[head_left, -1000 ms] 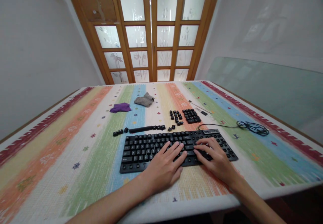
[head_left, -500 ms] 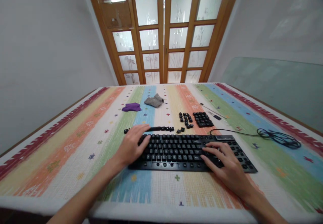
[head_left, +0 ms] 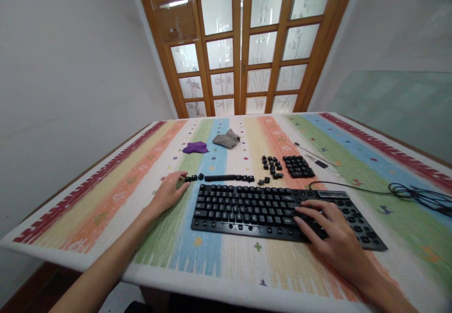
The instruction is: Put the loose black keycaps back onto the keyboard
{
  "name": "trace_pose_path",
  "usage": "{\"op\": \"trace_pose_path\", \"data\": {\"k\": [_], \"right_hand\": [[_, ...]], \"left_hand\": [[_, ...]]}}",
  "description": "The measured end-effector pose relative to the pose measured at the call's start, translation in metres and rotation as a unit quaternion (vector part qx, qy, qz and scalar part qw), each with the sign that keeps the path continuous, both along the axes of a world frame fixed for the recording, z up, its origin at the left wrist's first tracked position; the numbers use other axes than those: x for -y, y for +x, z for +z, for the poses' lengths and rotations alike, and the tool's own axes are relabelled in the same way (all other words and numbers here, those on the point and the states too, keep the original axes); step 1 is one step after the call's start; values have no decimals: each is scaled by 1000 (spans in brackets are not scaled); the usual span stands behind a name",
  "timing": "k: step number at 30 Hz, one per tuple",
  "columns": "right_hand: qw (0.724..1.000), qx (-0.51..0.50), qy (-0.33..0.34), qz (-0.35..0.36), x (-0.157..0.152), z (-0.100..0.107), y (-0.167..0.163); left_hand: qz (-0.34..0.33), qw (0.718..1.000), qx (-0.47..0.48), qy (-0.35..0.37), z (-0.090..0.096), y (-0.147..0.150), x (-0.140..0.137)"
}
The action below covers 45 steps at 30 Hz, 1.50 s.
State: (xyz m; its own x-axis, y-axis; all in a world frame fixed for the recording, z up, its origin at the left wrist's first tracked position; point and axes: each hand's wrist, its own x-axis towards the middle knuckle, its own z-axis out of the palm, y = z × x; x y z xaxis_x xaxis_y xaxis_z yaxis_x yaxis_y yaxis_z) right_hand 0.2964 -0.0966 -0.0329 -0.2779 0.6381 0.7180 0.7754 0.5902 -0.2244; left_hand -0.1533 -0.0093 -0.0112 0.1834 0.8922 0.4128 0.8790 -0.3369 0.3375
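Note:
A black keyboard [head_left: 243, 209] lies on the patterned tablecloth, its left and middle keys in place and its bottom row and right side bare of keycaps. My left hand [head_left: 169, 193] is at the left end of a row of loose keycaps [head_left: 194, 178], its thumb and forefinger closed around the end keycap. In that row lies the long spacebar [head_left: 219, 178], with several small keycaps to its right. My right hand [head_left: 334, 235] rests on the keyboard's right part, fingers stretched out and apart, covering some of the keys.
Behind the keyboard lie a loose pile of keycaps [head_left: 271, 164] and a neat block of keycaps [head_left: 298, 166]. Thin tools [head_left: 314, 154] and a coiled cable [head_left: 416, 193] are at the right. A purple cloth [head_left: 196, 148] and a grey cloth [head_left: 226, 139] lie farther back.
My left hand has moved left off the keyboard's upper left corner to the end of the loose keycap row. My right hand stays on the keyboard. The view has shifted a little.

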Motion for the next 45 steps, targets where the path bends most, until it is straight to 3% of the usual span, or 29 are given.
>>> {"op": "trace_pose_path", "data": {"k": [7, 13, 15, 18, 24, 34, 45], "right_hand": [[1000, -14, -8, 9, 1, 0, 1], [1000, 4, -19, 5, 0, -2, 3], [1000, 12, -13, 7, 0, -3, 3], [1000, 15, -5, 7, 0, -3, 4], [1000, 15, -14, 5, 2, -1, 4], [1000, -1, -27, -9, 2, -2, 4], [1000, -4, -25, -7, 3, 0, 2]], "left_hand": [[-4, 999, 36, 15, 14, 1, 10], [-43, 997, 65, 30, 30, 14, 82], [-94, 991, 92, 37, 28, 23, 105], [-97, 987, 119, 43, 16, 35, 122], [-63, 988, 136, 42, 1, 48, 123], [-86, 986, 133, 55, 0, 54, 123], [-108, 990, 52, 78, 3, 56, 123]]}}
